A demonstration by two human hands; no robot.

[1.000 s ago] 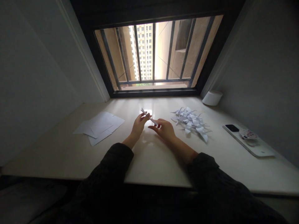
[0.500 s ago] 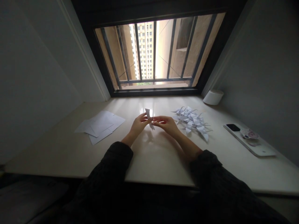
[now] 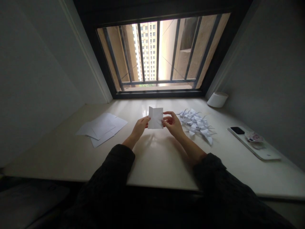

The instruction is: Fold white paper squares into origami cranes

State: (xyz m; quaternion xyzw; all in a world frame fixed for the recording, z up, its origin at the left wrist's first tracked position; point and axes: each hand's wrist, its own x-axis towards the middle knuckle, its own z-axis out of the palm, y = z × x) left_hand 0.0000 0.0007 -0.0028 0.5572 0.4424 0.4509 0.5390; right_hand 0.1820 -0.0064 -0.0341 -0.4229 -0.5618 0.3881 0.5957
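Observation:
A small white sheet of paper with crease lines is held up between my two hands, its flat face toward me. My left hand pinches its left edge, the thumb in front and the other fingers mostly hidden behind. On the opposite edge, my right hand grips with thumb and fingers, the index finger raised near the upper corner. Folded white paper cranes lie in a heap just right of my right hand. Several loose white sheets overlap on the left of the sill.
The pale windowsill runs beneath my forearms, its front edge close to me. A white phone with a round grip on its back lies at the right. Near the window's right corner stands a white rounded object. A barred window closes off the back.
The paper, seen narrow and nearly edge-on before, now shows a wide, flat face. My right hand has shifted slightly right, and my hands are farther apart.

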